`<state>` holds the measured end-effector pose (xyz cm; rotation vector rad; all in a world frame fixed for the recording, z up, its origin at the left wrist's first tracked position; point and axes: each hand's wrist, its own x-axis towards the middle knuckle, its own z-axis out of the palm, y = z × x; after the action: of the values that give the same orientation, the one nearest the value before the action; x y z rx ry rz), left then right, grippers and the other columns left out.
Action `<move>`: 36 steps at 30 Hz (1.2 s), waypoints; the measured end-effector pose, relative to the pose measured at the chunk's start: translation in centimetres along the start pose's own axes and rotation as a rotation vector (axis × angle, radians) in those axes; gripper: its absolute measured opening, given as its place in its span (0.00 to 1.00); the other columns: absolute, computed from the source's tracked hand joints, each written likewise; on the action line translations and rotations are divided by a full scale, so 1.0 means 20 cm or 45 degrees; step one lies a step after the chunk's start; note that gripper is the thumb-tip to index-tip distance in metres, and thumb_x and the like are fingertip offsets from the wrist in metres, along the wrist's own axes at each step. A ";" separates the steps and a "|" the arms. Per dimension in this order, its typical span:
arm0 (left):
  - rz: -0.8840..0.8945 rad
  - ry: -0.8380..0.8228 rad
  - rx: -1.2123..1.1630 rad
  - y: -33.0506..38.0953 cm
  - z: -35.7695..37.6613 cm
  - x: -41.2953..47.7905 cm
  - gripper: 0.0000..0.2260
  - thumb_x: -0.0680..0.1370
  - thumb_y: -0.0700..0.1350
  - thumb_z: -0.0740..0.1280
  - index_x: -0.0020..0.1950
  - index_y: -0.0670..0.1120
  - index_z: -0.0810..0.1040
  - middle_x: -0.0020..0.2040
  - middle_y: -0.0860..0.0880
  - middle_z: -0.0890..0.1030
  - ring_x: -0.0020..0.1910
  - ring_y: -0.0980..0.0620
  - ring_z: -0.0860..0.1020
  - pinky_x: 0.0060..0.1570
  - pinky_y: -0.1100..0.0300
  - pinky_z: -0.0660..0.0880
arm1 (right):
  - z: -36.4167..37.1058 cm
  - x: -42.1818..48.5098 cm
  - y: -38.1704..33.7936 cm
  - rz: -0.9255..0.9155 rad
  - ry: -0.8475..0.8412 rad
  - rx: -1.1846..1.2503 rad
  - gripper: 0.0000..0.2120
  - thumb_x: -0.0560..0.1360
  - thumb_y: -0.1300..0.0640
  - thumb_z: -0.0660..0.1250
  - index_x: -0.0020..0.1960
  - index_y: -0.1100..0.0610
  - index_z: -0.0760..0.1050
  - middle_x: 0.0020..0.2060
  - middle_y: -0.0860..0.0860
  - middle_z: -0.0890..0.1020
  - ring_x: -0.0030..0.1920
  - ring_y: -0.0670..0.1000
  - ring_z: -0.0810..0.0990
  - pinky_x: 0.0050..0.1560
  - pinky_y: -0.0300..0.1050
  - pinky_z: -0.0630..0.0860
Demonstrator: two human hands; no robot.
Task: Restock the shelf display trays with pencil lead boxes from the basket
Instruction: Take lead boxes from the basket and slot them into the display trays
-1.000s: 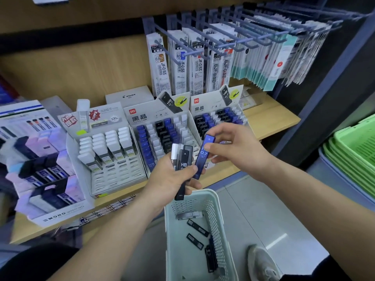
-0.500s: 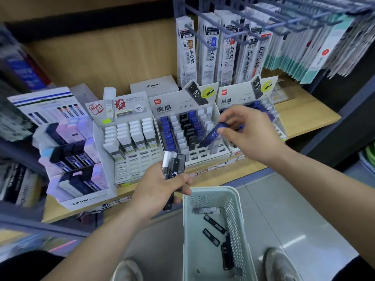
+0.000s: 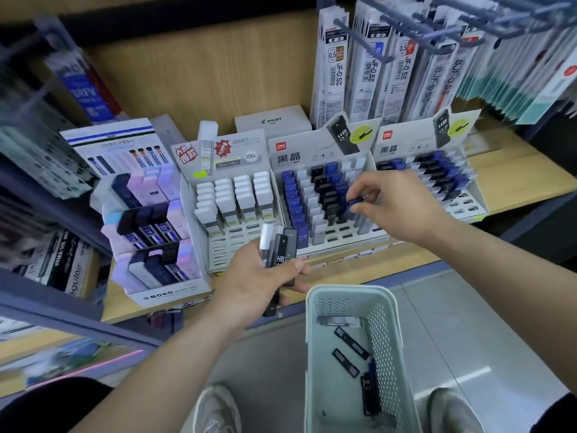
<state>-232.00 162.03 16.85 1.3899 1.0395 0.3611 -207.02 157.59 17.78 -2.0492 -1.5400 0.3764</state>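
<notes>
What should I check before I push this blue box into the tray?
1. The right hand pinches the blue box: ok.
2. The box is over the middle tray, near its blue column: ok.
3. The slot under it is free: cannot tell, the hand hides it.
4. The left hand grips the spare boxes: ok.
5. The basket holds more boxes: ok.

A light wooden shelf board (image 3: 515, 179) is loaded with display trays. A white cardboard tray of white-capped lead boxes (image 3: 228, 251) is taken as landmark. Touching its right side is set a white tray of blue and black boxes (image 3: 343, 242), with a second such tray (image 3: 465, 207) farther right. A stepped MONO tray (image 3: 170, 293) is placed at its left, and a white PILOT carton (image 3: 271, 120) behind it.
</notes>
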 end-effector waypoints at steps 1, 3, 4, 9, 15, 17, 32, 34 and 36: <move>-0.001 -0.001 -0.005 0.00 0.00 0.00 0.10 0.80 0.41 0.69 0.58 0.38 0.75 0.45 0.47 0.87 0.40 0.49 0.86 0.29 0.61 0.76 | 0.00 0.00 0.00 -0.002 -0.008 0.000 0.11 0.73 0.59 0.75 0.43 0.43 0.78 0.39 0.42 0.82 0.42 0.39 0.79 0.42 0.32 0.72; -0.004 -0.002 -0.014 0.00 0.00 0.00 0.10 0.80 0.41 0.69 0.58 0.38 0.75 0.45 0.47 0.87 0.40 0.49 0.86 0.29 0.60 0.75 | 0.00 0.00 0.00 -0.004 -0.011 -0.003 0.11 0.73 0.59 0.75 0.43 0.43 0.78 0.39 0.41 0.82 0.42 0.40 0.80 0.42 0.31 0.72; -0.007 -0.001 -0.018 0.00 0.00 0.00 0.10 0.80 0.41 0.69 0.58 0.38 0.75 0.45 0.47 0.87 0.40 0.48 0.86 0.29 0.60 0.75 | 0.00 0.00 0.00 -0.009 -0.011 -0.009 0.11 0.73 0.58 0.75 0.43 0.43 0.78 0.39 0.40 0.82 0.42 0.41 0.80 0.44 0.34 0.74; -0.021 -0.015 -0.035 0.01 0.01 0.01 0.11 0.80 0.41 0.69 0.59 0.40 0.74 0.45 0.47 0.87 0.41 0.45 0.86 0.30 0.58 0.74 | 0.05 0.03 0.02 -0.115 0.074 -0.149 0.06 0.74 0.57 0.74 0.49 0.49 0.83 0.44 0.43 0.79 0.46 0.47 0.79 0.51 0.49 0.78; -0.005 -0.035 -0.074 0.03 0.05 0.01 0.08 0.80 0.40 0.69 0.57 0.42 0.73 0.45 0.47 0.87 0.40 0.45 0.86 0.33 0.57 0.73 | 0.08 0.04 0.04 -0.200 0.173 -0.246 0.10 0.76 0.59 0.71 0.56 0.52 0.83 0.48 0.46 0.82 0.49 0.50 0.78 0.50 0.53 0.79; 0.003 -0.034 -0.076 0.03 0.06 0.02 0.08 0.80 0.41 0.69 0.57 0.42 0.73 0.45 0.47 0.87 0.40 0.45 0.86 0.34 0.56 0.73 | 0.06 0.03 0.03 -0.183 0.188 -0.249 0.11 0.76 0.58 0.71 0.57 0.50 0.82 0.48 0.44 0.83 0.49 0.48 0.77 0.51 0.52 0.79; 0.093 -0.240 -0.078 0.13 0.40 0.09 0.08 0.80 0.41 0.69 0.59 0.46 0.76 0.46 0.46 0.87 0.39 0.46 0.86 0.30 0.60 0.74 | -0.12 -0.24 0.01 0.174 -0.063 0.753 0.05 0.75 0.64 0.72 0.51 0.59 0.81 0.36 0.56 0.83 0.37 0.49 0.81 0.38 0.43 0.79; 0.082 -0.239 -0.069 0.13 0.44 0.10 0.08 0.80 0.42 0.70 0.57 0.44 0.75 0.45 0.46 0.87 0.36 0.47 0.85 0.29 0.60 0.74 | -0.21 -0.26 0.08 0.236 0.027 0.809 0.05 0.76 0.64 0.71 0.51 0.60 0.80 0.37 0.56 0.82 0.36 0.50 0.81 0.36 0.42 0.79; 0.078 -0.239 -0.041 0.13 0.48 0.12 0.09 0.79 0.44 0.71 0.56 0.43 0.75 0.43 0.47 0.86 0.32 0.48 0.81 0.31 0.58 0.73 | -0.31 -0.27 0.17 0.286 0.147 0.819 0.04 0.77 0.64 0.70 0.51 0.60 0.79 0.38 0.55 0.82 0.36 0.50 0.82 0.36 0.41 0.79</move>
<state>-222.35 158.37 16.80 1.4005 0.8352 0.2852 -202.70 150.25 20.43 -1.6870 -0.9499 0.7186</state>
